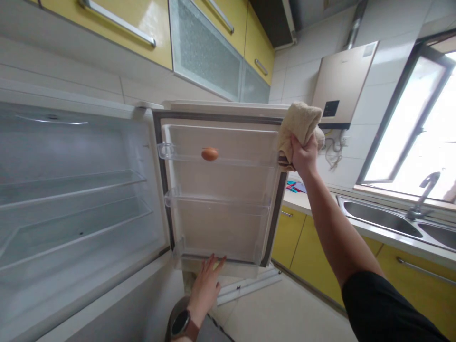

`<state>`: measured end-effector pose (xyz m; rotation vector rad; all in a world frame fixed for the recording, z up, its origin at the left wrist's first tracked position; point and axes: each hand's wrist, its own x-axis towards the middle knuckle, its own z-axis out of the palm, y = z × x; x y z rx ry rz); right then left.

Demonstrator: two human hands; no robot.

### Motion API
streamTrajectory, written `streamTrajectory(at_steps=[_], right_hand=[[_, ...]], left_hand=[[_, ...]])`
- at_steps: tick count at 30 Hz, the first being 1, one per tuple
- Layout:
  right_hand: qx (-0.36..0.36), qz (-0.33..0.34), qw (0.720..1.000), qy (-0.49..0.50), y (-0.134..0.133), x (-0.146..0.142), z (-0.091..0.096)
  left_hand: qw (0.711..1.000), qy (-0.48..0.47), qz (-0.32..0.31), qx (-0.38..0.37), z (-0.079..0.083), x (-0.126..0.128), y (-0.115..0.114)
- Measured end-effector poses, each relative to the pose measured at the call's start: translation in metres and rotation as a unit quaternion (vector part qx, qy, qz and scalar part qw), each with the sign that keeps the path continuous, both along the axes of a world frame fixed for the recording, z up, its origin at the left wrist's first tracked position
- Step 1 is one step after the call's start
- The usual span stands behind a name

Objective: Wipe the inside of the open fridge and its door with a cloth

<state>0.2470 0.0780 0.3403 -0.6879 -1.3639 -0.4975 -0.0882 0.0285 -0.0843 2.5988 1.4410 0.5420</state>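
Note:
A beige cloth (pixel 301 124) is bunched in my right hand (pixel 307 154), pressed over the top outer edge of the open fridge door (pixel 221 185). My left hand (pixel 207 285), with a dark watch on its wrist, reaches up to the door's lowest shelf (pixel 245 268). Its fingers are spread and appear to touch the shelf's front. One brown egg (pixel 210 154) sits in the top door shelf (pixel 245 159). Below it runs a clear middle shelf (pixel 221 205).
Left of the door, the fridge interior (pixel 71 152) shows glass shelves (pixel 81 228). Yellow cabinets (pixel 117 28) hang above. To the right are a water heater (pixel 344 80), a steel sink (pixel 381 218) with a faucet (pixel 425 197), and an open window (pixel 409 109). White strips (pixel 249 287) lie on the floor.

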Motion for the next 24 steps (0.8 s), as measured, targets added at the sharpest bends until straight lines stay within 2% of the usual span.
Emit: streamTrajectory(at_steps=[3, 8, 12, 15, 18, 21, 24], right_hand=[[-0.023, 0.029, 0.999, 0.026, 0.007, 0.007, -0.020], [-0.079, 0.096, 0.984, 0.127, 0.005, 0.021, -0.069], [-0.145, 0.065, 0.977, 0.141, -0.014, 0.021, -0.114], [-0.196, 0.027, 0.970, 0.142, -0.029, 0.016, -0.161], [-0.258, -0.007, 0.953, 0.159, -0.040, 0.010, -0.216], [-0.279, -0.016, 0.943, 0.181, -0.047, 0.004, -0.269], [-0.299, -0.012, 0.936, 0.185, -0.054, 0.001, -0.313]], left_hand=[[1.000, -0.008, 0.002, 0.005, 0.000, 0.002, 0.001], [1.000, -0.018, 0.002, 0.001, 0.001, 0.003, -0.001], [1.000, -0.018, 0.006, -0.001, 0.002, 0.003, -0.002], [1.000, -0.021, 0.007, -0.003, 0.003, 0.003, -0.002], [1.000, -0.025, 0.005, -0.008, 0.004, 0.004, -0.002], [1.000, -0.022, 0.003, -0.009, 0.006, 0.004, -0.003], [1.000, -0.016, 0.004, -0.012, 0.008, 0.005, -0.003]])
